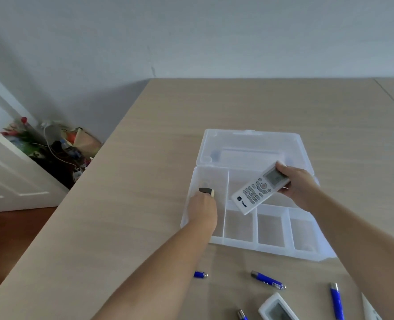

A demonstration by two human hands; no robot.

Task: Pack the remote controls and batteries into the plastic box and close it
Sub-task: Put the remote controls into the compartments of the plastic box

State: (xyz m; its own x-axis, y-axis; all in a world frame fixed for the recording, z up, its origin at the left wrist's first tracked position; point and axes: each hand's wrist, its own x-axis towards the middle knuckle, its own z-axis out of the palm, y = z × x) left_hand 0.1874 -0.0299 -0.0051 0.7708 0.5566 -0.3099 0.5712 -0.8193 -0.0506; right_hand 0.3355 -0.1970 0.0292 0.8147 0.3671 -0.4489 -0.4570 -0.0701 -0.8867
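A clear plastic box (235, 244) lies open on the table, its lid (249, 144) folded back flat behind it. My left hand (203, 210) reaches into the long left compartment and holds a small dark remote (207, 191) with a pale end. My right hand (294, 183) grips a white remote (259, 189) by its screen end, tilted over the wide middle compartment. Several blue batteries lie in front of the box: (200, 274), (268, 279), (336, 300). Another white remote (276, 308) lies at the bottom edge.
The beige table (126, 204) ends at a left edge, with a drop to the floor. Clutter (59, 146) sits by the wall beside a white door (4, 172). A white object (371, 311) pokes in at the bottom right.
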